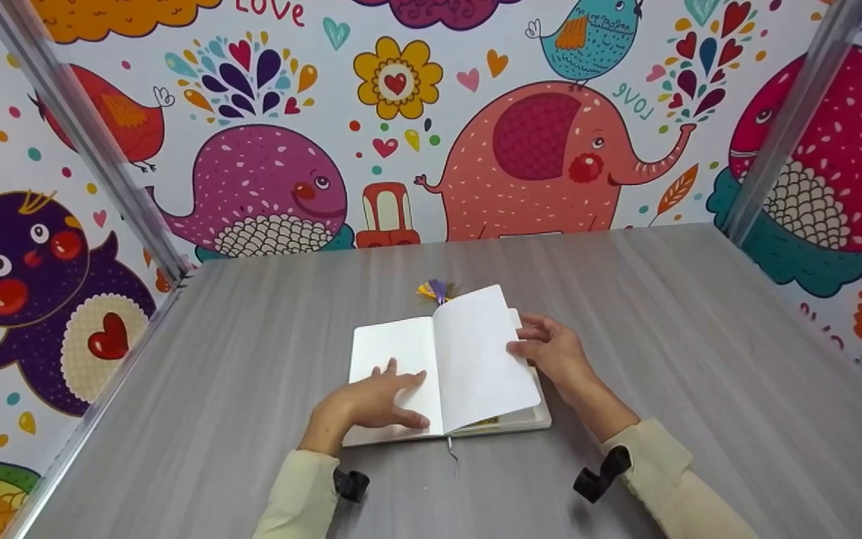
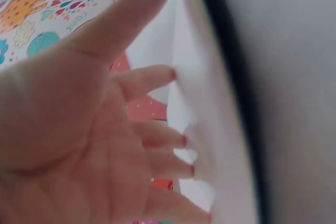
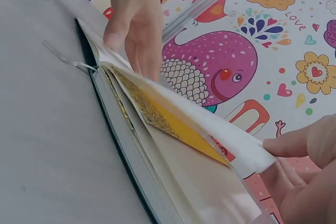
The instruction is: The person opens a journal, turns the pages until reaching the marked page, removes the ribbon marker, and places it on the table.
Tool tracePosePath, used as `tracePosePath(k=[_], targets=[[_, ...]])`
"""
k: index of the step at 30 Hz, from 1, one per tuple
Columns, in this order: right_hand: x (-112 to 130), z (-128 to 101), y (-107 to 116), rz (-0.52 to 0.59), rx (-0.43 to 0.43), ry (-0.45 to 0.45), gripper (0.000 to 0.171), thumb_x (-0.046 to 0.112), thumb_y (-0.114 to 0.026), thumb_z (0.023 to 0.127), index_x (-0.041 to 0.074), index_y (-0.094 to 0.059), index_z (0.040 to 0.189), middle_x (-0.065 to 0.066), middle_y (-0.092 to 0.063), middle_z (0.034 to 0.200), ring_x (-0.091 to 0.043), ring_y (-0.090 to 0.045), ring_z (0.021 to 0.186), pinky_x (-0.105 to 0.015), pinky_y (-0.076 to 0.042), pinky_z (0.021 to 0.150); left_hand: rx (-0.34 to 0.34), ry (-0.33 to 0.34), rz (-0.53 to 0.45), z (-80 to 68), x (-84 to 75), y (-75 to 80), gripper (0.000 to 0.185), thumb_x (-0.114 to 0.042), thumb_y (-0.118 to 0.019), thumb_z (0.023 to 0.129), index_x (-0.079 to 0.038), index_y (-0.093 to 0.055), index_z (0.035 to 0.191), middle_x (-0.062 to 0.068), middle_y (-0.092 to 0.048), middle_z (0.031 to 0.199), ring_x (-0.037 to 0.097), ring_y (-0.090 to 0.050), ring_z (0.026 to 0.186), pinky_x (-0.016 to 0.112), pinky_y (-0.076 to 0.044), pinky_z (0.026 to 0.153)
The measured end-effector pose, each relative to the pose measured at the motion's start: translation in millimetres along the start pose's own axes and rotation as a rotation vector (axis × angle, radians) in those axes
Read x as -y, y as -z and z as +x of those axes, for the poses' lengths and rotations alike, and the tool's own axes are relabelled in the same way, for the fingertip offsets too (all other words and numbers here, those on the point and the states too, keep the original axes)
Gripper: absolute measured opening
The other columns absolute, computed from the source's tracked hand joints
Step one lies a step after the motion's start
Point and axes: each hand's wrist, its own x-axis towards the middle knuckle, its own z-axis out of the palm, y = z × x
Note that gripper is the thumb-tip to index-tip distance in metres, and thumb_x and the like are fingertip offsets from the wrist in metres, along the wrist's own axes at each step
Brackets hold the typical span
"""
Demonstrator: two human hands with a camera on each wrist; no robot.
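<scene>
An open notebook (image 1: 393, 344) with blank white pages lies on the table. My left hand (image 1: 373, 400) has its fingers spread, and the fingertips press on the left page. On the other side my right hand (image 1: 562, 358) pinches the outer edge of a raised page (image 1: 483, 367) between thumb and fingers. Beneath that page, the right wrist view shows a yellow printed sheet (image 3: 173, 121) tucked among the leaves. The left wrist view has the left hand's palm (image 2: 79, 145) beside the page, with the dark cover edge close by.
A thin ribbon bookmark (image 1: 452, 448) hangs from the notebook's near edge. Beyond its top edge lies a purple and yellow tassel (image 1: 435, 290). The grey wood-grain table (image 1: 251, 359) meets walls printed with cartoon animals, with metal posts (image 1: 87, 142) at the corners.
</scene>
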Motion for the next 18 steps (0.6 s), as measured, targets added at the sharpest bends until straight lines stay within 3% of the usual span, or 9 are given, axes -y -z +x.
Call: tracePosePath(k=[3,6,11,14,18], targets=[[1,0,0,0.051,0.000,-0.007,0.050,0.006,-0.073,0.088,0.004,-0.060,0.136,-0.006,-0.067,0.104,-0.011,-0.064,0.085,-0.022,-0.053,0.073,-0.009,-0.024,-0.029,-4.5,8.3,9.2,0.062,-0.044,-0.066,0.094,-0.012,-0.053,0.146,0.026,-0.031,0.161,0.045,-0.025,0.151,0.059,-0.025,0.121],[2,-1,1,0.084,0.014,0.000,0.043,0.009,-0.072,0.090,0.003,-0.063,0.132,-0.002,-0.067,0.100,-0.010,-0.064,0.085,-0.023,-0.054,0.073,-0.039,-0.048,-0.094,-7.1,18.5,17.4,0.054,-0.044,-0.059,0.098,-0.010,-0.060,0.140,0.019,-0.047,0.154,0.037,-0.038,0.147,0.056,-0.032,0.119],[4,-4,-2,0.114,0.051,-0.005,0.040,0.013,-0.070,0.093,0.006,-0.064,0.132,-0.007,-0.068,0.111,-0.014,-0.067,0.093,-0.028,-0.059,0.079,-0.151,-0.066,-0.407,-6.0,29.9,25.9,0.055,-0.040,-0.048,0.105,-0.001,-0.053,0.143,0.021,-0.052,0.149,0.040,-0.046,0.141,0.058,-0.040,0.113],[6,-6,-4,0.136,0.078,-0.015,0.041,0.015,-0.069,0.094,0.007,-0.063,0.134,-0.008,-0.069,0.115,-0.015,-0.067,0.096,-0.029,-0.059,0.081,-0.239,-0.016,-0.633,-3.0,30.0,28.2,0.061,-0.044,-0.043,0.106,0.000,-0.046,0.148,0.025,-0.048,0.151,0.044,-0.043,0.142,0.059,-0.041,0.111],[9,-9,-9,0.161,0.123,0.007,0.043,0.019,-0.069,0.095,0.007,-0.062,0.135,-0.007,-0.070,0.116,-0.016,-0.069,0.097,-0.031,-0.060,0.080,-0.344,0.041,-0.805,0.2,26.6,30.4,0.064,-0.045,-0.038,0.107,0.000,-0.037,0.153,0.027,-0.045,0.152,0.047,-0.043,0.141,0.059,-0.042,0.111]])
